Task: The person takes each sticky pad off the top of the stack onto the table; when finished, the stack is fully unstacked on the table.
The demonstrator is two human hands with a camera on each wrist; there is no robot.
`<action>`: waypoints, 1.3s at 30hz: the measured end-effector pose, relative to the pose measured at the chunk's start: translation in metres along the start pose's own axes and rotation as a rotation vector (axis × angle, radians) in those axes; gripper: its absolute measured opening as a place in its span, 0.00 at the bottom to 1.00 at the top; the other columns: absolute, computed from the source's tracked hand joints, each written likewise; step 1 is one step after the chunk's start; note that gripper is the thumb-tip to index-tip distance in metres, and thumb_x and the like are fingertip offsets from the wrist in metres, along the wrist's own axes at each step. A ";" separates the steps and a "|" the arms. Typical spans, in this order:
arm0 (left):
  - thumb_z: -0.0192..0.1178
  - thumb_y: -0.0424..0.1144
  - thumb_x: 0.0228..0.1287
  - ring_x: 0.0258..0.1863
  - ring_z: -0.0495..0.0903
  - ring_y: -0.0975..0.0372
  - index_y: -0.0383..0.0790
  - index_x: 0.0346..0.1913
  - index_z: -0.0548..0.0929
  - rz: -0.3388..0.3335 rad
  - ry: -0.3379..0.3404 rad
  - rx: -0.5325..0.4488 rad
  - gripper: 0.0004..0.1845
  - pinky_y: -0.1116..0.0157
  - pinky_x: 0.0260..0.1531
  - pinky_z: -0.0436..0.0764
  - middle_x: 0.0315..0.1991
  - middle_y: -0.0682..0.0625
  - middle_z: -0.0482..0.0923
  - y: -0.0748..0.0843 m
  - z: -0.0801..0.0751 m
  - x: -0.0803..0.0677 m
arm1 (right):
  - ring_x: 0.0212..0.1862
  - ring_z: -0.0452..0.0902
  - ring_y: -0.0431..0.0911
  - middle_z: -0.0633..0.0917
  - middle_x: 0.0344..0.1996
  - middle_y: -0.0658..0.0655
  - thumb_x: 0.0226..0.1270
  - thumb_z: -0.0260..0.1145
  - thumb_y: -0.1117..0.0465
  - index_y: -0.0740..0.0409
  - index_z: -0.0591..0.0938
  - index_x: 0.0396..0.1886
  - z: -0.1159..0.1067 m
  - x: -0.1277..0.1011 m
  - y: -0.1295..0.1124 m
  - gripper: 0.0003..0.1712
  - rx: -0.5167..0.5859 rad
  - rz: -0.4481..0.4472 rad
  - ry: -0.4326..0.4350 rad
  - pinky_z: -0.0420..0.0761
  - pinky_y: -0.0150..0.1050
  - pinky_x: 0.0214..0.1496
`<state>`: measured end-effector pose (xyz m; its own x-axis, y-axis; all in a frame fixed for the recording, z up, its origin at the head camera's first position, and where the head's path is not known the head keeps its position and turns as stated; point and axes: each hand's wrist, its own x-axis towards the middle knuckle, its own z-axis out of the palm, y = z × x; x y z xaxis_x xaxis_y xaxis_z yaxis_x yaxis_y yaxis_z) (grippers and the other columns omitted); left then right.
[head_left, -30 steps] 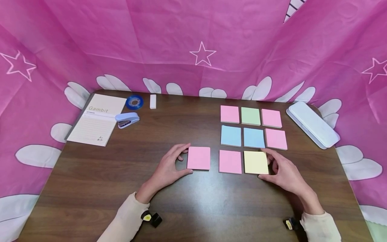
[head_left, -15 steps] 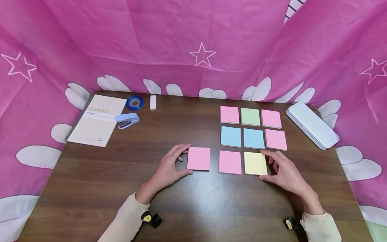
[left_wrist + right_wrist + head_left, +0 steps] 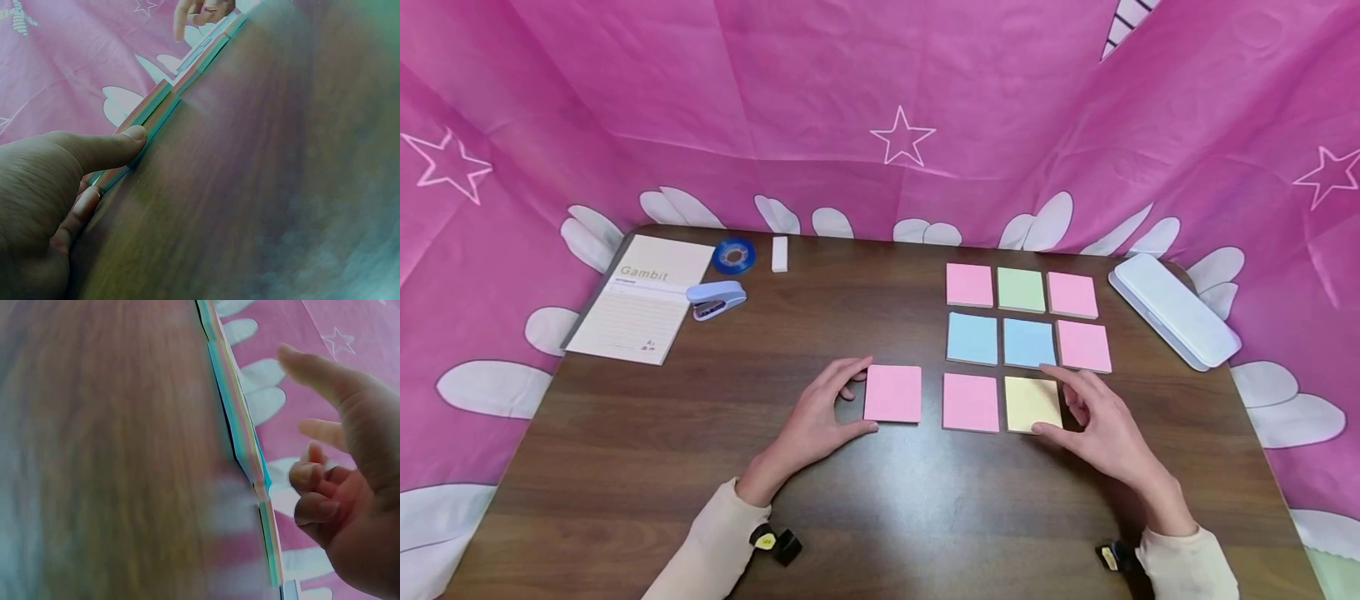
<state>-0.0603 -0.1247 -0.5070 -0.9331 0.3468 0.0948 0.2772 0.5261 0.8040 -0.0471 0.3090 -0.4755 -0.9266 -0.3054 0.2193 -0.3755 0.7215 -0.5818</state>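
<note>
My left hand (image 3: pixel 811 421) pinches a pink sticky note pad (image 3: pixel 892 394) at its left corners, thumb at the near edge and forefinger at the far one. The left wrist view shows that thumb (image 3: pixel 128 142) against the pad's layered, many-coloured edge. Over the right part of a yellow sticky note pad (image 3: pixel 1026 404) hovers my right hand (image 3: pixel 1105 429), thumb and forefinger spread apart. In the right wrist view a gap separates the right thumb (image 3: pixel 325 375) from the pads' edges (image 3: pixel 240 419), and the other fingers hang loosely curled.
Left of the yellow pad lies another pink pad (image 3: pixel 971 402). Behind are blue pads (image 3: pixel 972 338), more pink ones and a green pad (image 3: pixel 1021 290) in rows. A white case (image 3: pixel 1176 310) lies right; a notebook (image 3: pixel 640 300), stapler (image 3: pixel 715 298), blue tape roll (image 3: pixel 733 255) and white eraser (image 3: pixel 780 253) lie left.
My right hand has come off the yellow pad's right corners, and its fingertips have moved slightly left above it. The left hand and its pink pad stay put.
</note>
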 end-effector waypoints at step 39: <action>0.90 0.38 0.52 0.55 0.81 0.59 0.46 0.83 0.74 0.016 0.001 0.017 0.54 0.57 0.54 0.84 0.71 0.49 0.78 -0.002 0.001 0.001 | 0.41 0.77 0.50 0.83 0.41 0.54 0.47 0.91 0.34 0.57 0.84 0.73 0.110 0.071 -0.092 0.56 -0.167 -0.194 -0.104 0.75 0.47 0.48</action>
<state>-0.0612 -0.1249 -0.5087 -0.9290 0.3540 0.1079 0.2956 0.5342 0.7920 -0.0764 0.1528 -0.4928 -0.8332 -0.5039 0.2275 -0.5519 0.7331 -0.3974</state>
